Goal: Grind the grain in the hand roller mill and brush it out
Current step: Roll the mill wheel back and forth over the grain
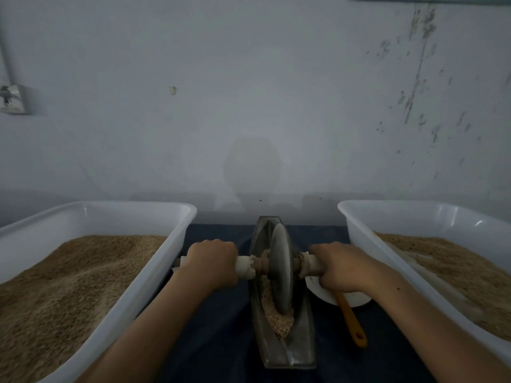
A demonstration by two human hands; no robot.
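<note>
Where the right forearm crosses, mostly hidden: white bowl (356, 298), orange brush handle (350, 319) poking out below. Left hand (211, 262) and right hand (341, 268) fisted around the cloth-wrapped axle (261, 263), knuckles up, either side of the stone wheel (280, 268). Wheel upright in the trough (305, 327), grain (278, 317) under it. Dark blue cloth (221, 322), grain-filled left tub (154, 277) and right tub (387, 236), scuffed wall (249, 92) behind.

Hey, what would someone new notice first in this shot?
Dead center, the left hand and right hand grip the axle handles of a stone wheel standing in a narrow trough of grain. A large white tub heaped with grain flanks each side.
</note>
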